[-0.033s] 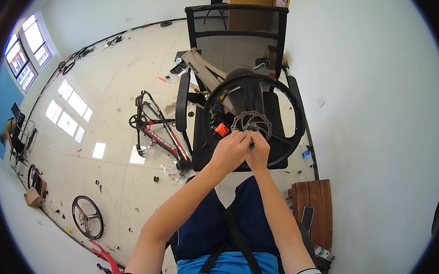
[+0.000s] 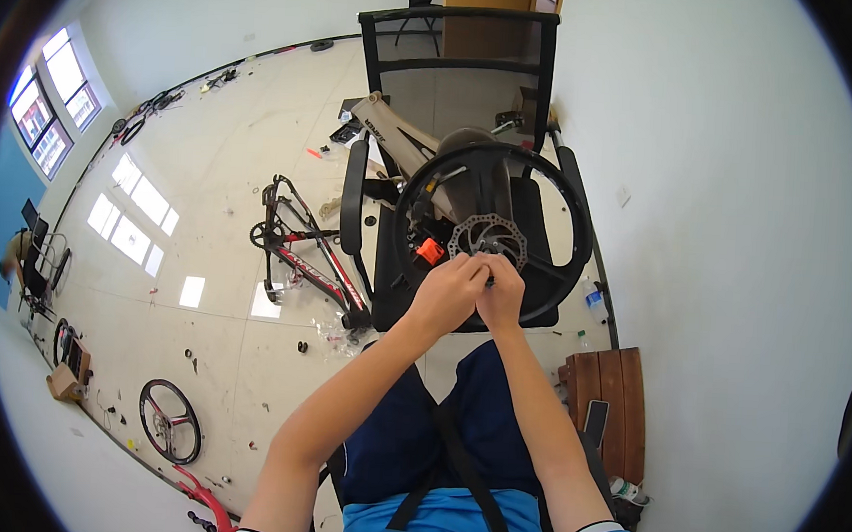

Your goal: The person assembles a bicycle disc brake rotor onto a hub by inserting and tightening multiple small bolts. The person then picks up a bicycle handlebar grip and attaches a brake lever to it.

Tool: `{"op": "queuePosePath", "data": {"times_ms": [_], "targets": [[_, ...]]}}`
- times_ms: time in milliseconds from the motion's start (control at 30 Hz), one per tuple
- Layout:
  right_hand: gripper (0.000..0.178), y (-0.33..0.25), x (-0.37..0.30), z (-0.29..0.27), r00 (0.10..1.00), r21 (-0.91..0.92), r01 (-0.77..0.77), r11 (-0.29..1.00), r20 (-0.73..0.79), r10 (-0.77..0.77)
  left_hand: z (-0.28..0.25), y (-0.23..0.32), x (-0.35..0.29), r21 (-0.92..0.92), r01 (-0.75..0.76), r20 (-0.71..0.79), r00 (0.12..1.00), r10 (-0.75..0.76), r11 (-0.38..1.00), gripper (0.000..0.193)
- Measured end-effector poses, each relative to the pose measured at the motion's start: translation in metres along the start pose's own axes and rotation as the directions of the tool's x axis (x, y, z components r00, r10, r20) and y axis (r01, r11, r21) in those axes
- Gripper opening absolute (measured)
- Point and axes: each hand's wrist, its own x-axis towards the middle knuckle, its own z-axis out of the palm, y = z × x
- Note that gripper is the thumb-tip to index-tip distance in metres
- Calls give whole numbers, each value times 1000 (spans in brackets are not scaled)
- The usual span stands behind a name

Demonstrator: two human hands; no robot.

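My left hand point(image 2: 449, 293) and my right hand point(image 2: 503, 294) meet over the near side of a black bicycle wheel point(image 2: 581, 247), fingers closed and fingertips pressed together. A tiny dark piece shows between them; its kind is too small to tell. Just beyond the fingertips is the wheel's silver disc brake rotor point(image 2: 462, 232), whose near edge they partly cover. The wheel lies on a black office chair point(image 2: 535, 206) in front of me. Under and behind it rests a beige bike frame point(image 2: 401, 139). Left of my hands sits a small orange object point(image 2: 431, 252).
A red and black bike frame point(image 2: 324, 278) lies on the floor to the left, with small parts scattered around. Farther left is another wheel point(image 2: 195, 435). At right, a phone point(image 2: 596, 422) lies on a wooden stool point(image 2: 621, 401), near a plastic bottle point(image 2: 595, 304) by the wall.
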Motion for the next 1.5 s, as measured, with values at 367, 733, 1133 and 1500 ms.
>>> {"op": "queuePosePath", "data": {"times_ms": [367,733,1133,1500], "targets": [[16,7,2,-3,998,-73,55,996,41,-52,-9,1,-6,-445,382,54,914,-402,810,20],[15,5,1,-1,997,-25,-19,1000,72,21,-16,-14,-8,32,-120,227,968,110,992,19],[20,12,3,-4,997,41,18,999,77,-22,-13,1,-3,-369,390,4,909,-418,844,21],[20,14,0,-4,997,45,18,999,73,-21,21,28,-3,-331,403,-160,867,-471,854,17]]}}
